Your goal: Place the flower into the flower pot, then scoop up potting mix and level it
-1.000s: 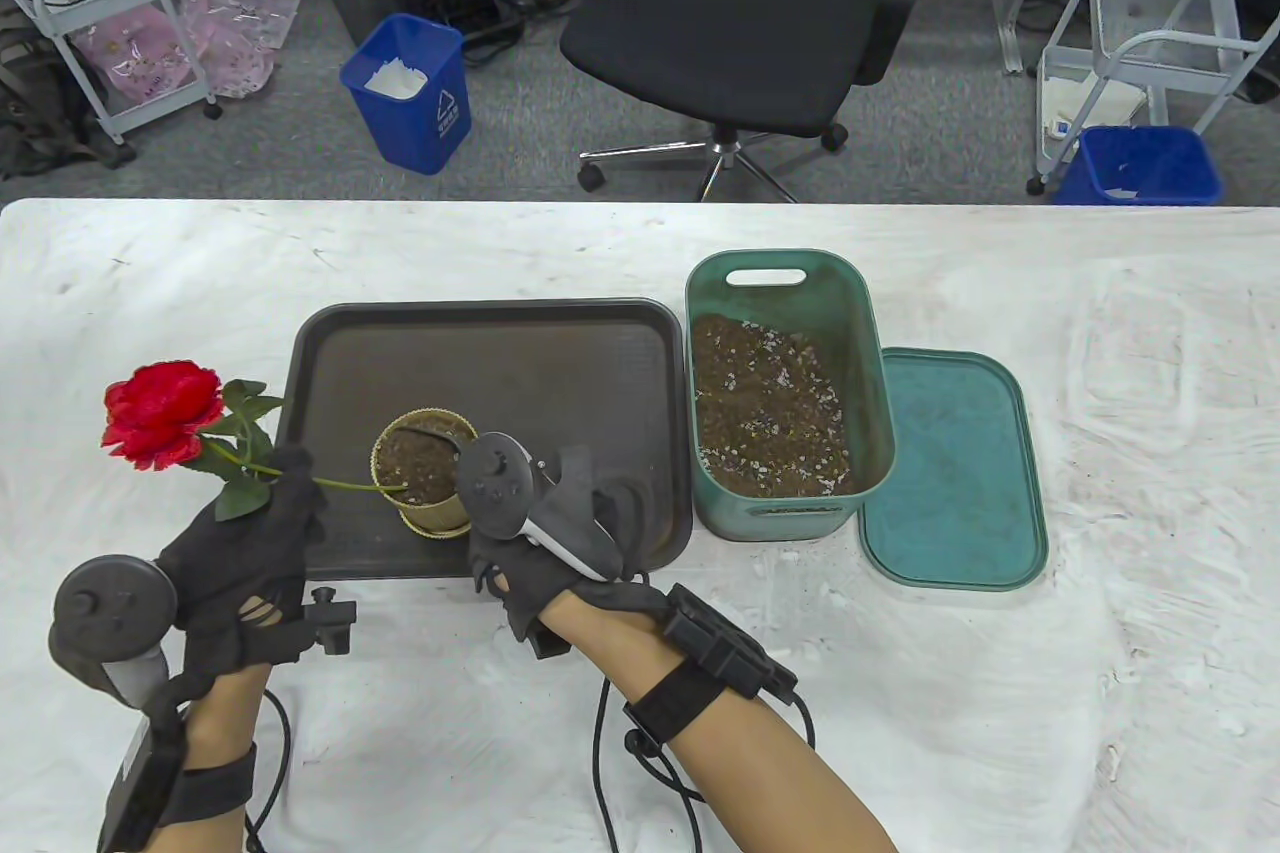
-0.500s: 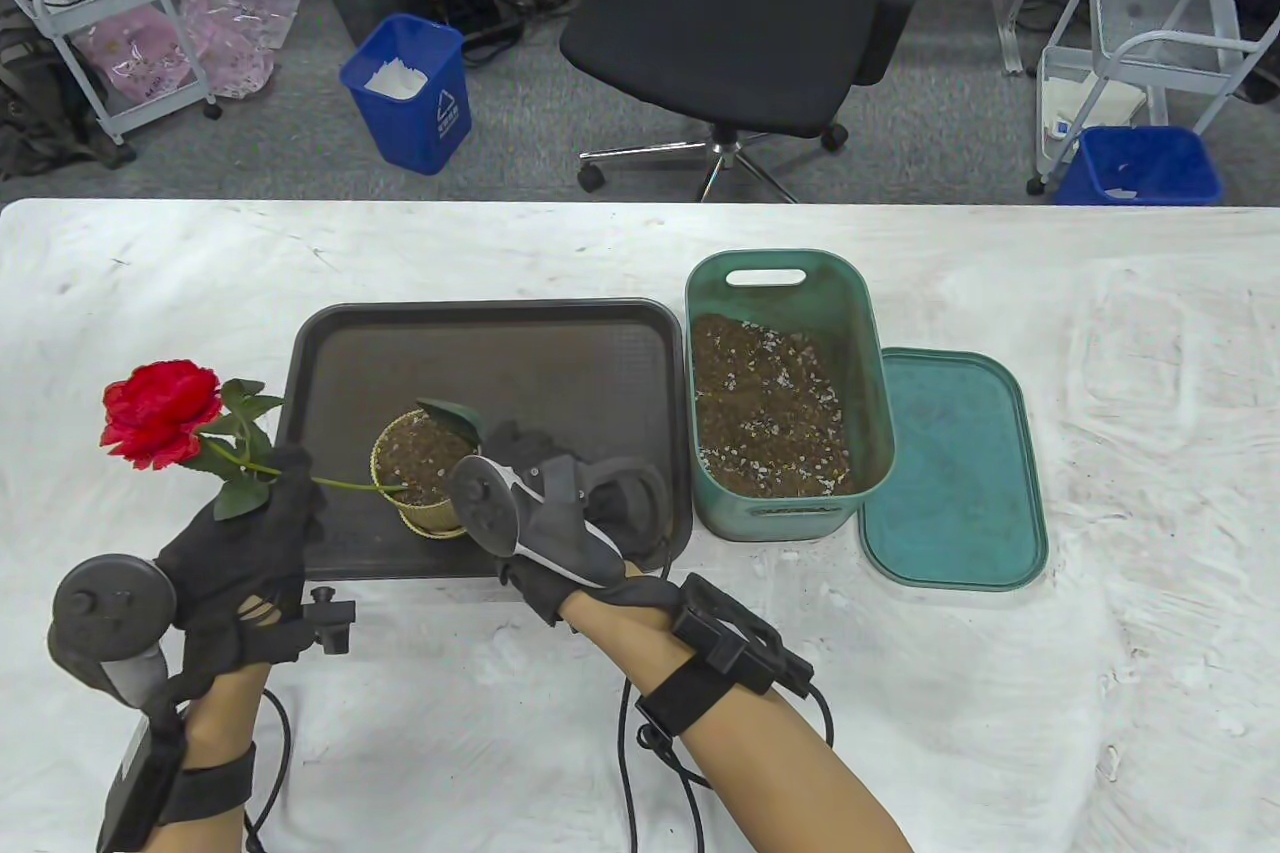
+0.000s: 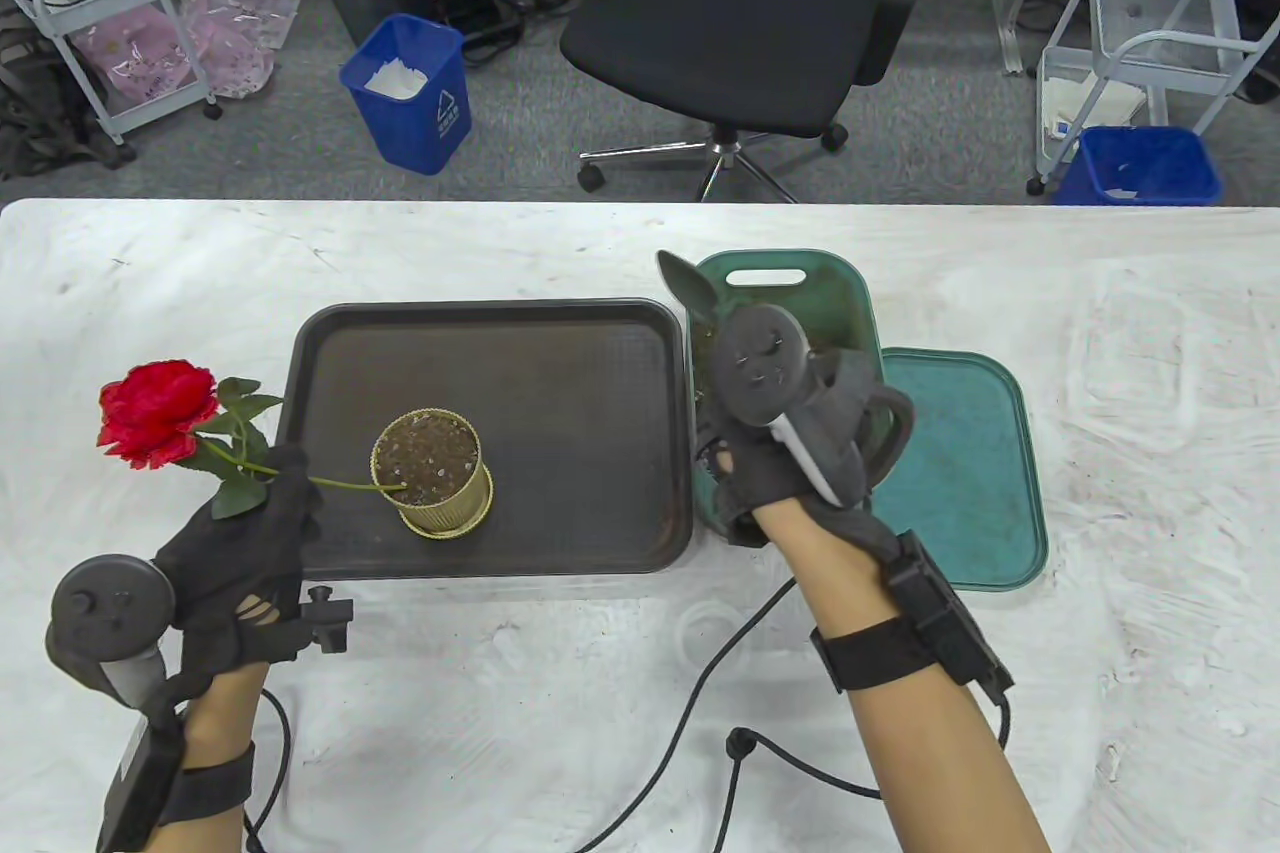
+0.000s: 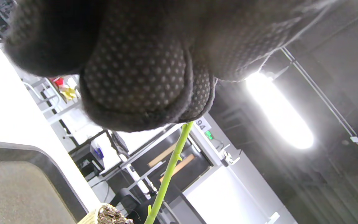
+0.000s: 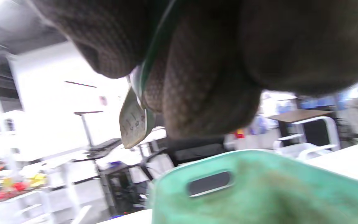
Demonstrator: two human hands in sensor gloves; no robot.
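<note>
Rose stem already in gold pot, left hand pinching stem. Right hand grips trowel over green soil bin, frame centre. Pot nearly full; more scooping, levelling left.

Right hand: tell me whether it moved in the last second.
Yes. The right hand went from the gold pot rightward and away, over the green bin.
</note>
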